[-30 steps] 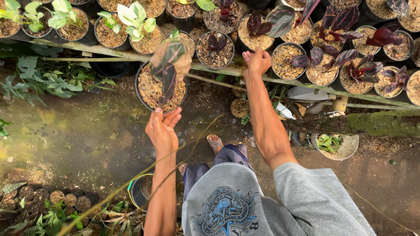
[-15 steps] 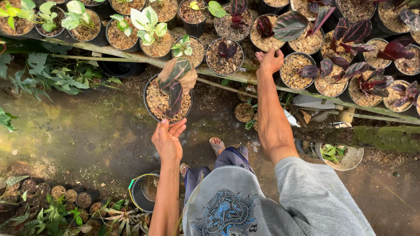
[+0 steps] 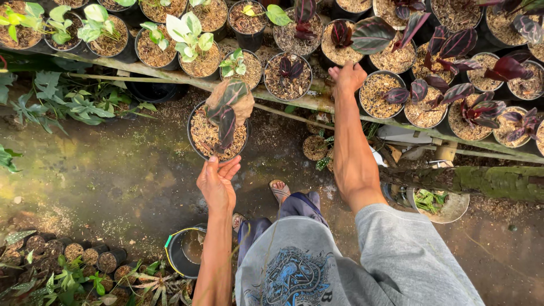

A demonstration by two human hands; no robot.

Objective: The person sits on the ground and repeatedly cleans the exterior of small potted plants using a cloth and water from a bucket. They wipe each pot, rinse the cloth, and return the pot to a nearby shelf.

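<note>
My left hand (image 3: 217, 184) grips the near rim of a black pot (image 3: 199, 144) filled with husk mix, holding it out over the wet ground. A plant with dark purple-green leaves (image 3: 228, 110) grows in it. My right hand (image 3: 348, 77) reaches forward to the plant bench, fingers curled on the rim of a husk-filled pot (image 3: 381, 93) among plants with dark red leaves (image 3: 452, 44). My feet in sandals (image 3: 279, 190) show below.
Rows of potted plants fill the bench (image 3: 294, 102) ahead: green-leaved ones (image 3: 187, 34) at left, dark red ones at right. A bucket (image 3: 184, 252) stands by my left leg. Small pots (image 3: 85, 258) sit at lower left, a bowl (image 3: 442, 204) of greens at right.
The view has shifted slightly. My left hand holds the pot a little farther forward and my right hand stays at the bench pots.
</note>
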